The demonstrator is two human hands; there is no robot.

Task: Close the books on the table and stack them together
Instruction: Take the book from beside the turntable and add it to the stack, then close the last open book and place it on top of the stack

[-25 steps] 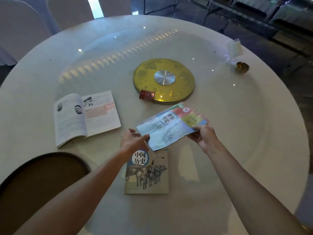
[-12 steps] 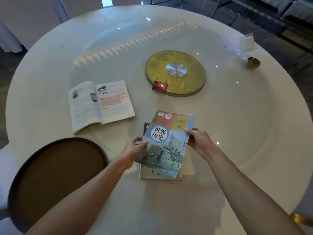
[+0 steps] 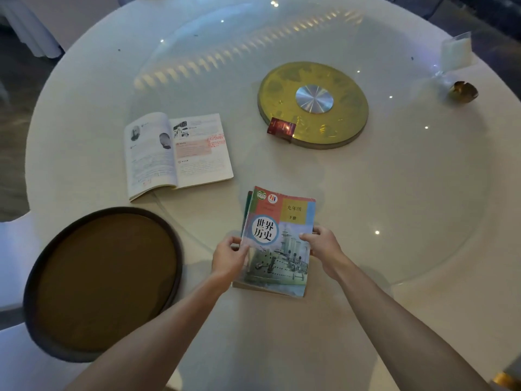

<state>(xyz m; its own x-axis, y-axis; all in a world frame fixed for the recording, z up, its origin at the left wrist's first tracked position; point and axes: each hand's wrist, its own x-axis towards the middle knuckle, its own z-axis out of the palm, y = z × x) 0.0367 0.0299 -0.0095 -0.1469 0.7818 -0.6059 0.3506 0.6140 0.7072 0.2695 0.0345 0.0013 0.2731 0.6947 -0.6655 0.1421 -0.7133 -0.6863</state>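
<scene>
A closed textbook with a warship on its cover (image 3: 282, 235) lies on top of another closed book (image 3: 248, 199), of which only a thin green edge shows at the left. My left hand (image 3: 229, 256) grips the top book's left edge and my right hand (image 3: 321, 248) grips its right edge. A third book (image 3: 176, 153) lies open, pages up, on the round white table (image 3: 423, 320), to the upper left of the stack and apart from it.
A round brown chair seat (image 3: 104, 280) sits at the table's near left edge. A gold turntable disc (image 3: 313, 104) with a small red box (image 3: 281, 128) on its rim is at the centre. A clear card stand (image 3: 455, 53) and a small gold holder (image 3: 463, 91) stand far right.
Both hands carried the warship book from mid-air down toward me, turned it upright and laid it on the other closed book. The view has tilted down and closer.
</scene>
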